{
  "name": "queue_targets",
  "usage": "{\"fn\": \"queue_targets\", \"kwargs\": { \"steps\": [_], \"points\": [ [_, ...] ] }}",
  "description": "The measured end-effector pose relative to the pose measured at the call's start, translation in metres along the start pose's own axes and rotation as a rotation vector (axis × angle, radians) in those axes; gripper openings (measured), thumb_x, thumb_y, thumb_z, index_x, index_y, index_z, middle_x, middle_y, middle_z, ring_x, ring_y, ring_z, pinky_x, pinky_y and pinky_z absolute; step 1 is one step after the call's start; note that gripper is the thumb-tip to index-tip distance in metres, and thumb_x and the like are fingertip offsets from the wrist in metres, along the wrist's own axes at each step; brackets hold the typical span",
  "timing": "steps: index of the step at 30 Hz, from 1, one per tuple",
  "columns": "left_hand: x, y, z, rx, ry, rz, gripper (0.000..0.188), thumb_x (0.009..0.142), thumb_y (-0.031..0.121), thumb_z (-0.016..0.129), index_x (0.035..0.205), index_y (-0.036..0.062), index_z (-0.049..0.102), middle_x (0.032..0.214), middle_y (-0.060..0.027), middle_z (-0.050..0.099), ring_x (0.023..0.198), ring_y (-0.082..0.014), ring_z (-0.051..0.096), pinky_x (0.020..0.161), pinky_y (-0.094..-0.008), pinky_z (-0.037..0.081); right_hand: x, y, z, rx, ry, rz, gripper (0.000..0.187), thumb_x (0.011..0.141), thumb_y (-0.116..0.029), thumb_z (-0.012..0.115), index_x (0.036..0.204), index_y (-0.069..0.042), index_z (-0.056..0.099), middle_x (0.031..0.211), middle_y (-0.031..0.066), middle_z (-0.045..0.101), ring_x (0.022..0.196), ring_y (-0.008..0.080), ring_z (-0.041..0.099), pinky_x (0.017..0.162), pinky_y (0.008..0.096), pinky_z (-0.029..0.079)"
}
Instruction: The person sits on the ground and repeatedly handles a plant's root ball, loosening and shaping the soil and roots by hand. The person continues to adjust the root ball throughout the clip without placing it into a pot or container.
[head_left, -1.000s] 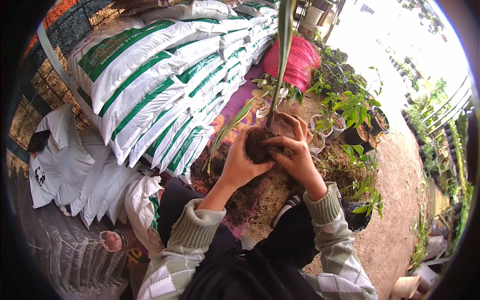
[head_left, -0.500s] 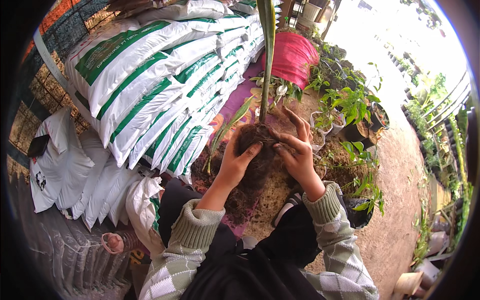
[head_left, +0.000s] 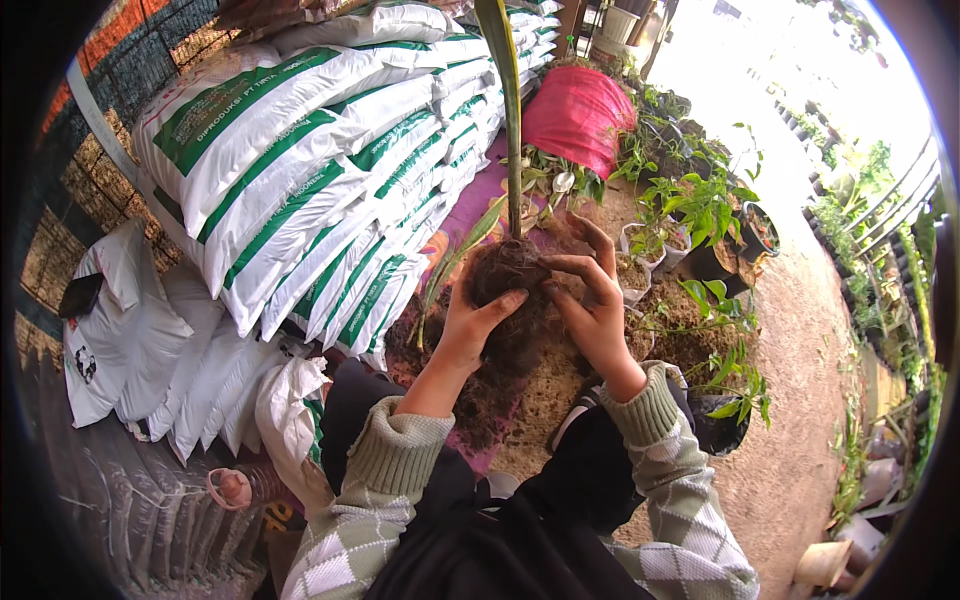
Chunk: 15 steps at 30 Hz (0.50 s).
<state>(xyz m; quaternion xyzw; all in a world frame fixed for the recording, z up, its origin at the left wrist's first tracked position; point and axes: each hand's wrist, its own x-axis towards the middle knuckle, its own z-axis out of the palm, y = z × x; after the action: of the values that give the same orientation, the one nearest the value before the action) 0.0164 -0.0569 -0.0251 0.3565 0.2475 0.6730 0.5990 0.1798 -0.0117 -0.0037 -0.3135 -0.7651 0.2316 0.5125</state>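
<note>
Between my hands stands a plant (head_left: 513, 160) with one long, stiff green leaf, held upright over the ground. Its brown root ball (head_left: 500, 268) is a tangle of roots and soil. My left hand (head_left: 468, 322) is wrapped round the left side of this ball, thumb across its front. On the other side my right hand (head_left: 592, 310) presses thumb and fingertips against the ball, its upper fingers spread and curved. Loose dark soil (head_left: 490, 395) lies below. Just left of the ball another long leaf (head_left: 455, 260) leans over the soil.
White-and-green sacks (head_left: 290, 190) are piled high at the left, with more white bags (head_left: 190, 350) in front. A pink-red sack (head_left: 580, 120) lies at the far end. Potted leafy plants (head_left: 715, 215) line the right. A clear plastic bottle (head_left: 240, 487) lies at the lower left.
The plant's leaf has tilted left at its top, and the root ball has shifted slightly left. My right-hand fingers have moved a little against the ball; both hands stay on it.
</note>
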Motion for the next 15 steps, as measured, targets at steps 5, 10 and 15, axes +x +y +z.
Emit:
{"fn": "queue_targets", "kwargs": {
  "steps": [5, 10, 15],
  "points": [
    [-0.001, -0.003, 0.002, -0.111, 0.141, 0.001, 0.050, 0.086, 0.013, 0.070, 0.129, 0.0051, 0.046, 0.115, -0.0066, 0.060, 0.103, -0.0153, 0.060, 0.091, -0.0301, 0.049, -0.006, -0.010, 0.012, -0.196, 0.061, -0.071, 0.043, 0.064, -0.027, 0.081, 0.105, -0.019, 0.073, 0.140, 0.0111, 0.046, 0.126, 0.0334, 0.038, 0.105, 0.0466, 0.028],
    [0.001, 0.000, -0.001, -0.101, 0.150, 0.047, 0.047, 0.086, 0.013, 0.070, 0.127, 0.0047, 0.048, 0.113, -0.0054, 0.061, 0.100, -0.0142, 0.061, 0.089, -0.0297, 0.050, -0.009, -0.015, 0.019, -0.462, 0.101, -0.179, 0.044, 0.065, -0.026, 0.081, 0.108, -0.019, 0.073, 0.141, 0.0113, 0.045, 0.125, 0.0348, 0.038, 0.105, 0.0458, 0.029],
    [0.002, 0.004, -0.009, 0.120, 0.089, 0.163, 0.051, 0.081, 0.008, 0.074, 0.125, 0.0036, 0.049, 0.112, -0.0060, 0.062, 0.101, -0.0139, 0.061, 0.089, -0.0291, 0.050, 0.000, -0.019, 0.010, -0.298, -0.048, -0.082, 0.042, 0.068, -0.018, 0.078, 0.110, -0.019, 0.072, 0.142, 0.0115, 0.043, 0.124, 0.0347, 0.038, 0.104, 0.0439, 0.032]
  ]
}}
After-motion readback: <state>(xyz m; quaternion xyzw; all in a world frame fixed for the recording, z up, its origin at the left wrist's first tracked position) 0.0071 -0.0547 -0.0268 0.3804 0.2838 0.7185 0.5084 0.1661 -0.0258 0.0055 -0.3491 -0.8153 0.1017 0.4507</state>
